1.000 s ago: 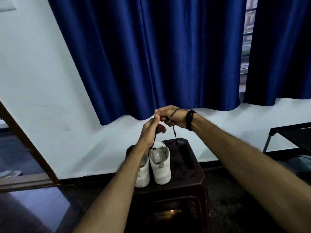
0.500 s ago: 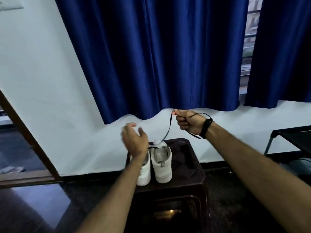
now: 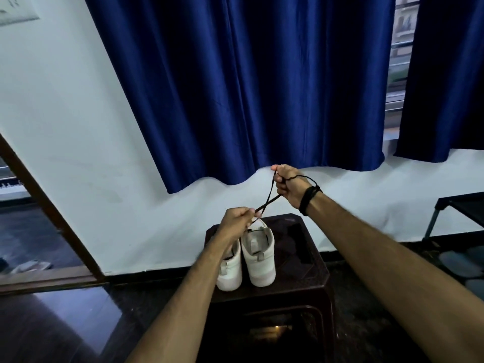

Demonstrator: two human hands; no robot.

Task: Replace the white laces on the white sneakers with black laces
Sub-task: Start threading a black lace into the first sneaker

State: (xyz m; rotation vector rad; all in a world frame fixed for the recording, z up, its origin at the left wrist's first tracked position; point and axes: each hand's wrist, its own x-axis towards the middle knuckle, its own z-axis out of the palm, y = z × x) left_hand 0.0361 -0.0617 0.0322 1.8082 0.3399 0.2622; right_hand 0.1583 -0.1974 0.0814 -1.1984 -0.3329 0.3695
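Left hand [image 3: 237,218], open 0.5 s ago, now pinches thin black lace [image 3: 269,196] | right hand [image 3: 292,186] still grips it above white leather sneakers [image 3: 258,254] | no legible writing

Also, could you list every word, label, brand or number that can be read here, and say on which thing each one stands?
None can be read.
Paper on the wall, top left: dark marks, too blurred and cut off by the frame edge.
Sneakers: small heel tabs, no print that can be made out.
Stool, curtains, black lace: no text shows.
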